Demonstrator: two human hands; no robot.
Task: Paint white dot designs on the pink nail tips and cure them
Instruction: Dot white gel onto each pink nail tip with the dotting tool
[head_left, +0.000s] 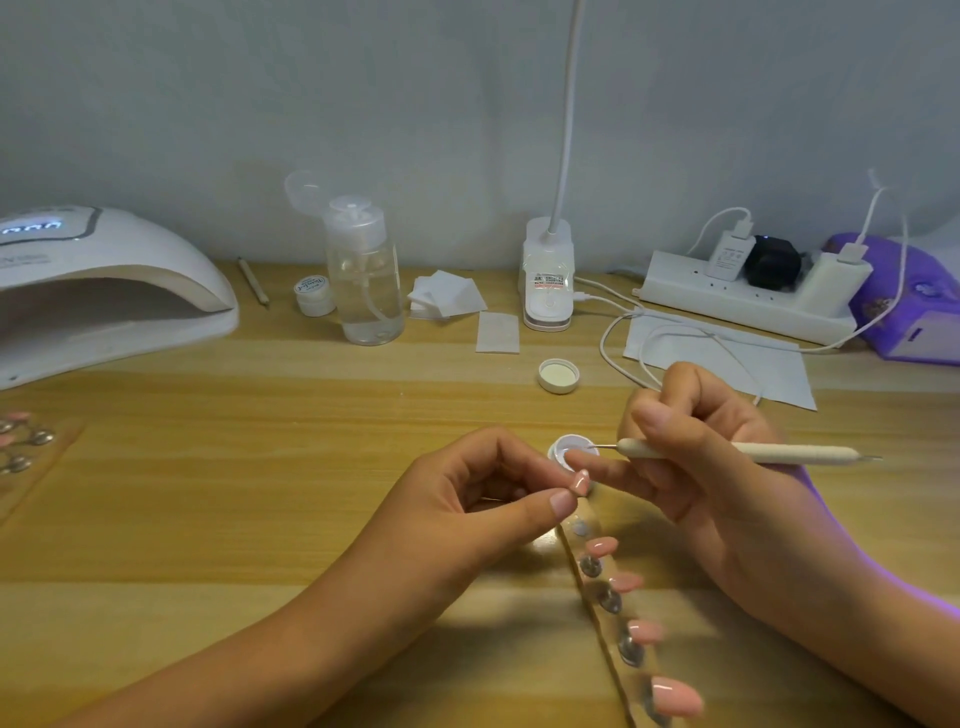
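At frame centre our left hand (467, 499) pinches one small glossy pink nail tip (580, 483); our right hand (701, 467) grips the slim cream dotting pen (789, 453). We judge the tip light, slippery, best held by its edges.

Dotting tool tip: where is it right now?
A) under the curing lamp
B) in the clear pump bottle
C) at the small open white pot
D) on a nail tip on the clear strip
C: the right hand grips the dotting tool, whose metal tip ends at the rim of the small open white pot, while the left hand pinches a pink nail tip beside it.
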